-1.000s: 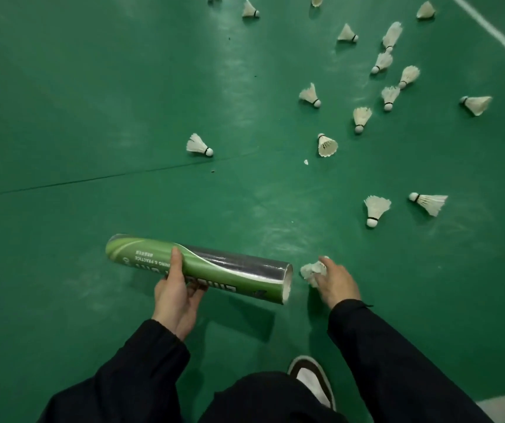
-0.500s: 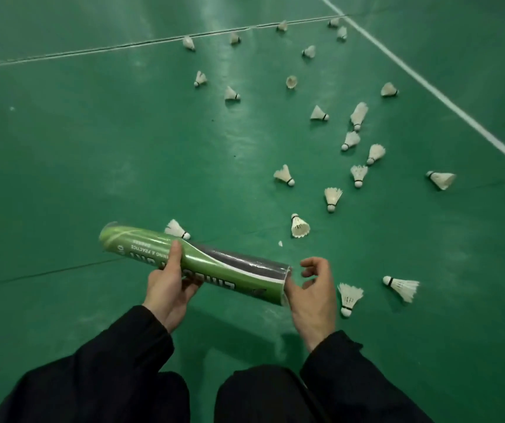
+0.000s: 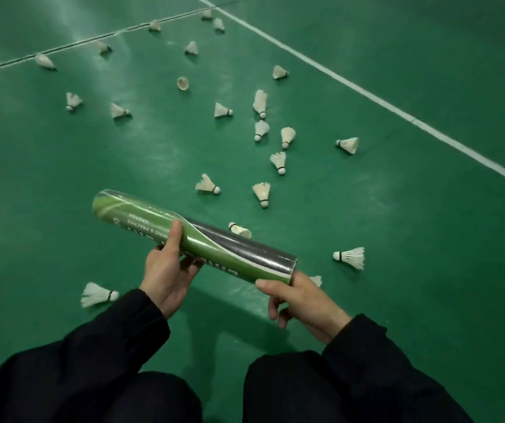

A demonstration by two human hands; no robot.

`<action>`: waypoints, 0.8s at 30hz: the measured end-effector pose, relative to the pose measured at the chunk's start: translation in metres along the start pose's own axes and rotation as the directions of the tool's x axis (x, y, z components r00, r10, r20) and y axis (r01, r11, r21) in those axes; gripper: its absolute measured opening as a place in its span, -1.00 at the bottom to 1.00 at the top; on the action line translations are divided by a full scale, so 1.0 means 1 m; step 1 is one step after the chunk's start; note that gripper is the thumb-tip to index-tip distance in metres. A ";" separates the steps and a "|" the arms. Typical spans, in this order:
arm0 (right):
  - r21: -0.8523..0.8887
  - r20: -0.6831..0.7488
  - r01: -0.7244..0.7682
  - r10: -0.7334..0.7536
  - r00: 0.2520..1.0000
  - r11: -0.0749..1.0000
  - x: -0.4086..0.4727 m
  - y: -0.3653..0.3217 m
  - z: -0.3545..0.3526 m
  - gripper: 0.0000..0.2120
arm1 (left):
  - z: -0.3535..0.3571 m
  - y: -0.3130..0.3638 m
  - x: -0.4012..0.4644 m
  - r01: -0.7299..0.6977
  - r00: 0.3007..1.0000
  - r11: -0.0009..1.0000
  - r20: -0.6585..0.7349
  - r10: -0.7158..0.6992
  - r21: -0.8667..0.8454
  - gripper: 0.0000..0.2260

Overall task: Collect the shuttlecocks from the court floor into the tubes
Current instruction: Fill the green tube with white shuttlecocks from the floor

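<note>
Green tube [image 3: 196, 239] gripped by left hand [image 3: 166, 273], right hand [image 3: 301, 303] loosely curled at its mouth

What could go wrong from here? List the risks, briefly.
1. The tube is held nearly level, its open end by the right hand; shuttlecocks inside could slide out if that end dips.
2. A shuttlecock lies partly hidden behind the tube, another behind the right hand; either could be missed or crushed.
3. The left hand grips mid-tube, so it may wobble.
</note>
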State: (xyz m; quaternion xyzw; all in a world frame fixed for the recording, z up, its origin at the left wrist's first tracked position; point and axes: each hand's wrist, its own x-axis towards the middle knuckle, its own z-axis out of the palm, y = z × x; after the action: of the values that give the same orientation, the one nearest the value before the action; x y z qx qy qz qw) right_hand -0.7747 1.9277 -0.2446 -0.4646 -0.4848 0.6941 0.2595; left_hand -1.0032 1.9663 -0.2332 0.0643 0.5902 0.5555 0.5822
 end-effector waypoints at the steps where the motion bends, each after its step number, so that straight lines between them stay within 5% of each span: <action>1: 0.046 -0.060 -0.018 0.021 0.998 0.999 0.000 0.002 -0.008 -0.65 | 0.009 -0.001 0.010 0.041 0.998 0.999 0.046 -0.042 0.029 -0.56; 3: 0.124 -0.097 -0.089 0.101 0.990 0.988 -0.004 0.000 -0.021 -0.68 | 0.030 -0.001 0.024 0.113 0.983 0.987 0.135 -0.128 0.109 -0.54; 7: 0.396 -0.049 -0.144 0.177 0.983 0.907 -0.013 -0.012 -0.043 -0.37 | 0.076 0.005 0.039 0.144 0.928 0.964 0.309 -0.209 0.222 -0.53; 10: 0.506 -0.288 0.024 0.143 0.947 0.862 -0.020 -0.012 -0.043 -0.43 | 0.095 -0.002 0.047 0.183 0.910 0.953 0.325 -0.258 0.243 -0.50; 12: 0.537 -0.495 0.184 0.131 0.859 0.823 -0.021 -0.005 -0.044 -0.56 | 0.099 -0.015 0.058 0.241 0.920 0.944 0.257 -0.296 0.223 -0.49; 14: 0.432 -0.693 0.215 0.170 0.700 0.876 -0.015 0.017 -0.051 -0.68 | 0.095 -0.029 0.075 0.292 0.930 0.933 0.168 -0.328 0.209 -0.50; 17: 0.093 -0.787 -0.150 0.165 0.595 0.984 0.010 0.076 -0.072 -0.81 | 0.084 -0.050 0.106 0.326 0.928 0.914 0.102 -0.358 0.241 -0.49; 21: -0.483 -0.618 -0.428 0.049 0.785 0.764 0.062 0.144 -0.092 -0.48 | 0.060 -0.060 0.128 0.301 0.942 0.898 0.045 -0.331 0.321 -0.52; 24: -0.697 -0.489 -0.501 0.171 0.855 0.513 0.089 0.174 -0.097 -0.48 | 0.046 -0.054 0.136 0.260 0.960 0.899 0.002 -0.278 0.352 -0.53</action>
State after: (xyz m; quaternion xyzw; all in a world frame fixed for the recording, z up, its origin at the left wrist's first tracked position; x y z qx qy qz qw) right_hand -0.7111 1.9728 -0.4485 -0.7350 -0.5868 0.3377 -0.0379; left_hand -0.9806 2.0708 -0.3423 0.0987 0.6671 0.3544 0.6478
